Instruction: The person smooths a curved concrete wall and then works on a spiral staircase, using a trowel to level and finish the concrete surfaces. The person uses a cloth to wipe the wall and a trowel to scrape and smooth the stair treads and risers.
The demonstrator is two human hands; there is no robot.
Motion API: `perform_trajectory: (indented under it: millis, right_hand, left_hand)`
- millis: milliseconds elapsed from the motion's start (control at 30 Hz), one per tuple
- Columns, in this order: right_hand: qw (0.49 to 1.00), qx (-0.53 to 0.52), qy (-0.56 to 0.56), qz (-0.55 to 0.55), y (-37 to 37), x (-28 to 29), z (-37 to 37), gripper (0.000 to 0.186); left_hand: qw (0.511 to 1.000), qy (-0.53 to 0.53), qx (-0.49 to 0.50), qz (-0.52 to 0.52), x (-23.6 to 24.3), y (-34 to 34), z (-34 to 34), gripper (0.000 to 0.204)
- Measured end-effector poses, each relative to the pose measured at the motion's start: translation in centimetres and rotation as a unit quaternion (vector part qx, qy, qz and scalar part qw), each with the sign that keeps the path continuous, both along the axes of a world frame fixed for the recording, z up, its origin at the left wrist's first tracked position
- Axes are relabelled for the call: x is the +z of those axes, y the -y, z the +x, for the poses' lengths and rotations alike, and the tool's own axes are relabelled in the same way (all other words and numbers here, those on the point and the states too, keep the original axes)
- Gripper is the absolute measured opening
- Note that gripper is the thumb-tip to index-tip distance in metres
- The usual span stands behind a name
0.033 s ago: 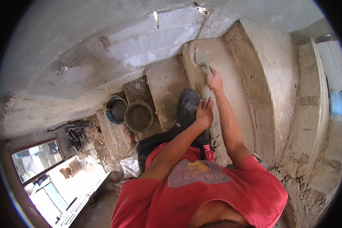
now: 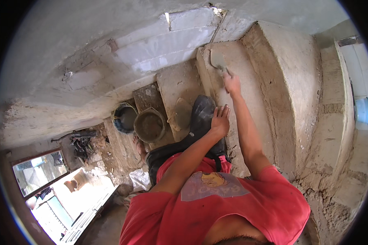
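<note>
My right hand (image 2: 232,85) is closed around the handle of a trowel (image 2: 217,59). Its flat grey blade lies against the far end of a concrete step (image 2: 251,98), close to the block wall. My left hand (image 2: 220,123) rests flat on my bent knee in dark trousers (image 2: 202,110), fingers stretched out and holding nothing. On the lower steps to the left stand a bucket (image 2: 150,125) with a grey-brown, mortar-like content and a second, darker bucket (image 2: 125,118) beside it.
A rough block wall (image 2: 159,45) runs along the far side. Higher steps (image 2: 298,94) rise to the right. A white sack (image 2: 140,179) lies low on the left, near rubble and a bright opening (image 2: 69,196). A pointed, mortar-coloured piece (image 2: 181,114) lies on the step near my knee.
My right hand and the trowel have shifted very slightly to the right. My left hand stays on the knee.
</note>
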State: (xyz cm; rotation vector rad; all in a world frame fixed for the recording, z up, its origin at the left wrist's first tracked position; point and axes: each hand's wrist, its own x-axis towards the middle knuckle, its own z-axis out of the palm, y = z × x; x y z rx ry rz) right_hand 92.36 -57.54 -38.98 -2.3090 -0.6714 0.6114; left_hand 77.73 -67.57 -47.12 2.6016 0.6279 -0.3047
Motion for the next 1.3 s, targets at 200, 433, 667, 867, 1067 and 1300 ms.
perform_trajectory:
  millis: [200, 433, 667, 867, 1067, 1300]
  right_hand:
    - [0.995, -0.011, 0.100, -0.023, -1.7, -1.3, 0.3, 0.056]
    - [0.990, -0.019, 0.137, -0.031, -4.3, -1.6, 1.2, 0.056]
    - [0.982, -0.004, 0.186, -0.029, -4.0, -0.8, 2.8, 0.055]
    - [0.982, 0.056, 0.163, -0.073, -4.4, -1.7, 4.5, 0.057]
    - [0.984, 0.045, 0.157, -0.068, -3.5, -2.1, 5.0, 0.058]
    - [0.998, -0.032, 0.049, -0.007, -1.1, -1.2, 2.6, 0.055]
  left_hand:
    - [0.999, -0.042, -0.019, 0.019, 0.5, 0.2, 0.1, 0.072]
    - [0.999, -0.030, -0.022, 0.016, 0.2, -1.2, 0.6, 0.074]
    - [0.999, -0.034, -0.023, 0.011, 0.6, -1.0, 0.5, 0.074]
    - [0.999, -0.039, -0.020, 0.009, 0.7, -1.1, 0.5, 0.075]
    - [1.000, -0.011, -0.006, 0.007, 0.8, -1.0, 0.4, 0.074]
    - [1.000, -0.012, -0.003, -0.018, 1.5, -1.2, 0.2, 0.070]
